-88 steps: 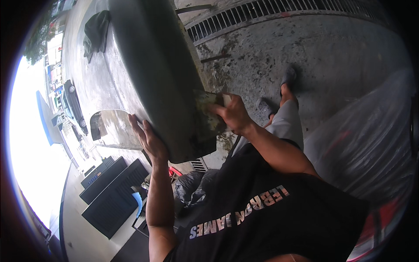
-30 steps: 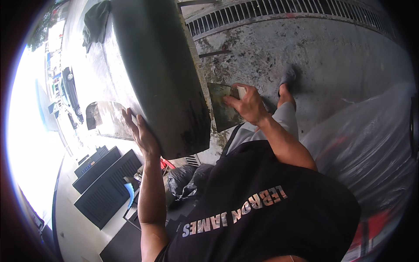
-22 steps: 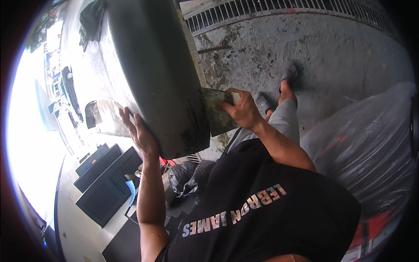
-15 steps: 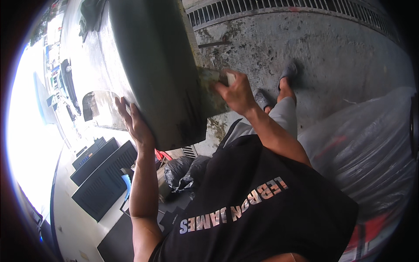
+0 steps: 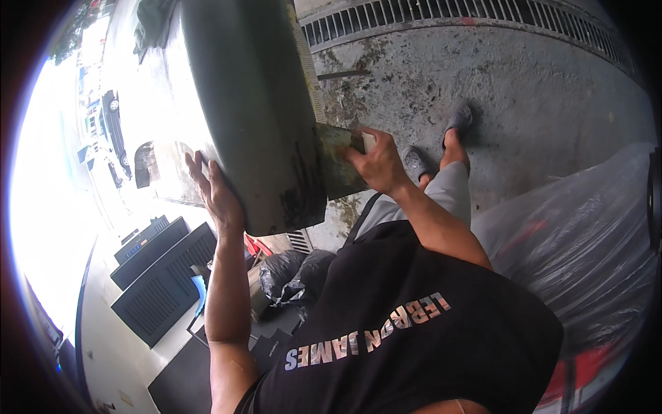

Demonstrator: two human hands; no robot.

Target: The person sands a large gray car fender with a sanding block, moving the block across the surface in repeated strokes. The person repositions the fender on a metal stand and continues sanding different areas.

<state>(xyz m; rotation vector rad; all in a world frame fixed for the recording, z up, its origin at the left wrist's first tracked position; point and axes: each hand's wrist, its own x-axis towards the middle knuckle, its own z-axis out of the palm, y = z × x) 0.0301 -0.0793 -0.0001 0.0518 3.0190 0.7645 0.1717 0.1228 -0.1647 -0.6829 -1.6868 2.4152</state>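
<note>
A large grey-green vehicle body panel (image 5: pixel 241 90) stretches from the top of the view toward my chest, with dark stains at its near right end. My left hand (image 5: pixel 224 200) lies along the panel's left edge, fingers stretched out. To the panel's right, my right hand (image 5: pixel 385 168) is closed on a stained, flat, olive-grey plate (image 5: pixel 339 178), thumb on top. A small pale piece (image 5: pixel 369 142) shows at those fingers; whether it belongs to the plate I cannot tell. The plate's left side meets the panel's edge.
Dark louvred panels (image 5: pixel 165 283) stand at the lower left beside a blue-handled tool (image 5: pixel 200 288). Black plastic bags (image 5: pixel 281 269) lie below the panel. Clear plastic sheeting (image 5: pixel 572 214) covers something at right. A drain grate (image 5: pixel 441 15) crosses the stained concrete floor (image 5: pixel 538 103).
The plate and my right hand have shifted slightly down and to the right in view. My left hand keeps its place at the panel's edge.
</note>
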